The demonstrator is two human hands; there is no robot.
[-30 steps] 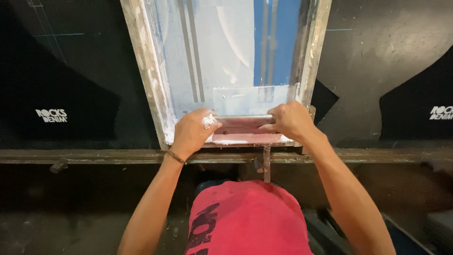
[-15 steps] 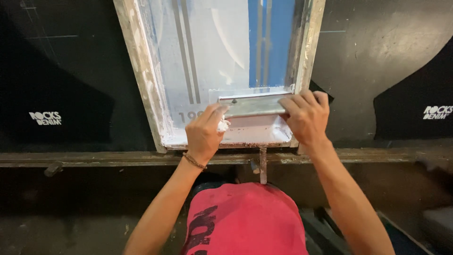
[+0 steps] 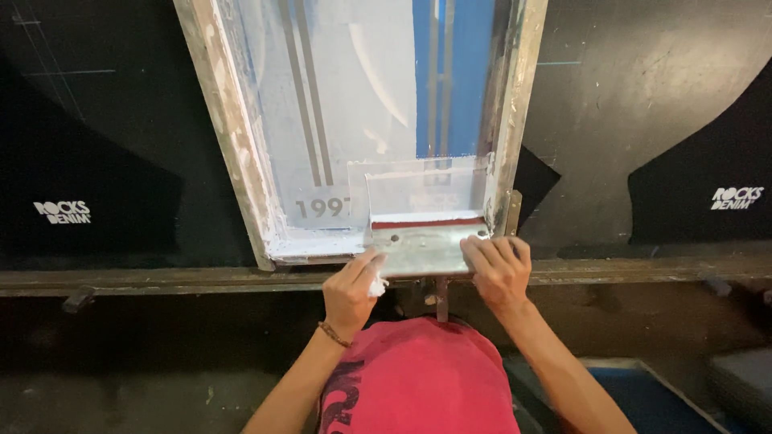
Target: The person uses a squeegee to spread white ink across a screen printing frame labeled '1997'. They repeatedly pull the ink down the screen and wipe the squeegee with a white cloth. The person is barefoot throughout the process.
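At the near end of the printing screen point(image 3: 265, 173), both hands grip a squeegee point(image 3: 422, 245).
Its long axis runs crosswise; left hand point(image 3: 351, 288) and right hand point(image 3: 497, 269) clasp opposite ends, equally near.

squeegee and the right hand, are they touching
Touching. The head view shows the right hand with its fingers laid over the right end of the squeegee, no gap between them.
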